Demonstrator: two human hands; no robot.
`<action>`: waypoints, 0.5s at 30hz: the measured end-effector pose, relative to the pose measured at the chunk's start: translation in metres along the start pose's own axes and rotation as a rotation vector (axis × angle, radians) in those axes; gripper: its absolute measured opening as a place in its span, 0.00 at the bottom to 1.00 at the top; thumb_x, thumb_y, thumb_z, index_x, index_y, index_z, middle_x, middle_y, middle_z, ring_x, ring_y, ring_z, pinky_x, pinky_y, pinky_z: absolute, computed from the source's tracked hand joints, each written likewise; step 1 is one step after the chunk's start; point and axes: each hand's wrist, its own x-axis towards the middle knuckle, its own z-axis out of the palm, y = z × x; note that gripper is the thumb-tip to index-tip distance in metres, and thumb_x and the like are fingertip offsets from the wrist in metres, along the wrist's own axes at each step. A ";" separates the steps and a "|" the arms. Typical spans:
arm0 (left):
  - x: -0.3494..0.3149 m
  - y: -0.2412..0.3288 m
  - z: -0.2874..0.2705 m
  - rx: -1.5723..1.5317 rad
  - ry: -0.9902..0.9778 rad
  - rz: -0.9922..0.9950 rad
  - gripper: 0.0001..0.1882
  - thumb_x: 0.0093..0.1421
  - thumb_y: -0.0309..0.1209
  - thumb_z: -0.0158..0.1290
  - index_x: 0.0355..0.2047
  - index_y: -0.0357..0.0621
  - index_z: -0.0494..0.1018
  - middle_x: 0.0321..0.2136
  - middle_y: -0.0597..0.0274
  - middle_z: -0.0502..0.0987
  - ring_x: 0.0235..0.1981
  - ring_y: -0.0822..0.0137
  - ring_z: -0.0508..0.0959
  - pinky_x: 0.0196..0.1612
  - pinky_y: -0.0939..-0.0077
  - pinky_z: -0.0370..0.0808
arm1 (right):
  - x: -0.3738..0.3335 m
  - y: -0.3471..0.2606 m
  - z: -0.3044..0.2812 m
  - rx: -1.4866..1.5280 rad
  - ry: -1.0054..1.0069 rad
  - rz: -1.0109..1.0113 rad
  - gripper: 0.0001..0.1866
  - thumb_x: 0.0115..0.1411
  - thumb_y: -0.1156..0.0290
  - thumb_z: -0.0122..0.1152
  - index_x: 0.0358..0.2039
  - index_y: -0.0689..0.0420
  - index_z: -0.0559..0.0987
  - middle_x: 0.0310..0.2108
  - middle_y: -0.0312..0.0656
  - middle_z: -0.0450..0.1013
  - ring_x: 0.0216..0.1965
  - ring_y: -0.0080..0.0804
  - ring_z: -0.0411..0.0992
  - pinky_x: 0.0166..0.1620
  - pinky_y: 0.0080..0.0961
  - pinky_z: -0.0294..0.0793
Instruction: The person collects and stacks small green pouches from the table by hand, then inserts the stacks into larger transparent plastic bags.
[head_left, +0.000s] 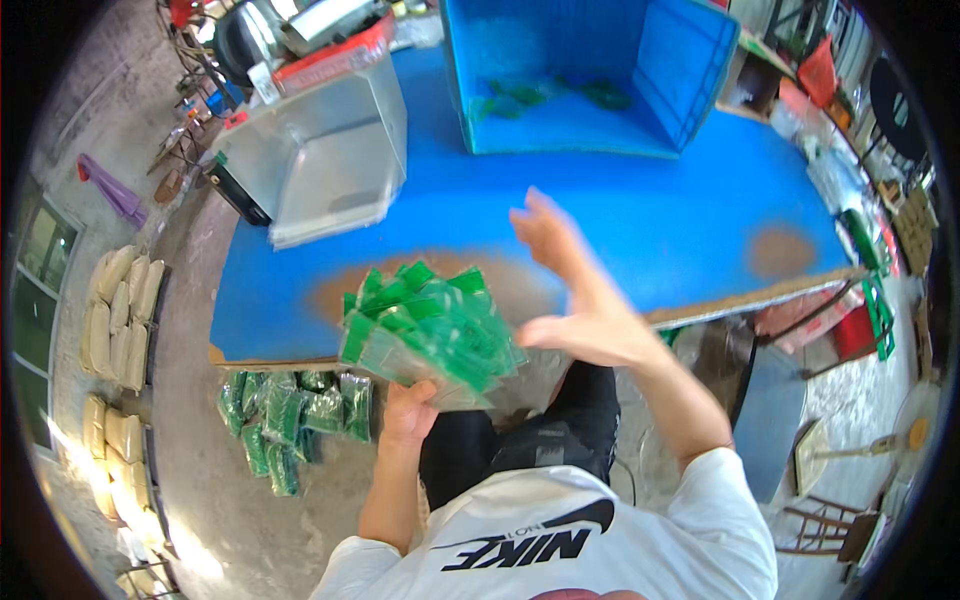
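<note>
The left hand [408,410] grips the lower edge of a fanned bundle of green-and-clear plastic packets [435,325], which sits at the centre of the frame, slightly left, over the near edge of the blue bench [640,240]. The right hand [580,290], a little blurred, is open to the right of the bundle, apart from it, thumb and fingers spread and nothing in its grasp. At the top centre a blue box [555,45] lies on its side on the bench, its mouth facing the person, with a few green pieces [515,95] inside. At the upper left stands a translucent bin [262,150], with flat clear sheets [335,185] at its open front. Green-filled bags [283,412] are heaped on the floor [330,530] at the lower left, and beige sacks [120,320] are stacked at the left edge.
</note>
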 end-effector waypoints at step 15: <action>0.151 0.023 -0.007 0.998 -0.360 0.366 0.71 0.44 0.25 0.73 0.72 0.49 0.28 0.66 0.52 0.56 0.66 0.57 0.61 0.67 0.58 0.61 | 0.045 0.170 0.030 -0.432 0.047 0.014 0.59 0.49 0.73 0.74 0.70 0.60 0.41 0.56 0.60 0.68 0.59 0.52 0.67 0.60 0.38 0.67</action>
